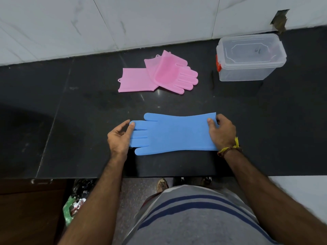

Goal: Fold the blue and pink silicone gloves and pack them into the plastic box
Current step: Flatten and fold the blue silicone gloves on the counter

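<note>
Here I can read no brand or writing on anything. The blue silicone glove [174, 133] lies flat on the black desk [70, 103] near its front edge, smooth side up, fingers pointing left, cuff to the right. My left hand [120, 137] pinches its fingertips; my right hand [222, 132] grips the cuff edge. Farther back, two pink silicone gloves [159, 75] lie overlapped, one showing its bristled palm. The clear plastic box [249, 57], lid on with a red-orange latch [218, 64], stands at the back right, well apart from the gloves.
</note>
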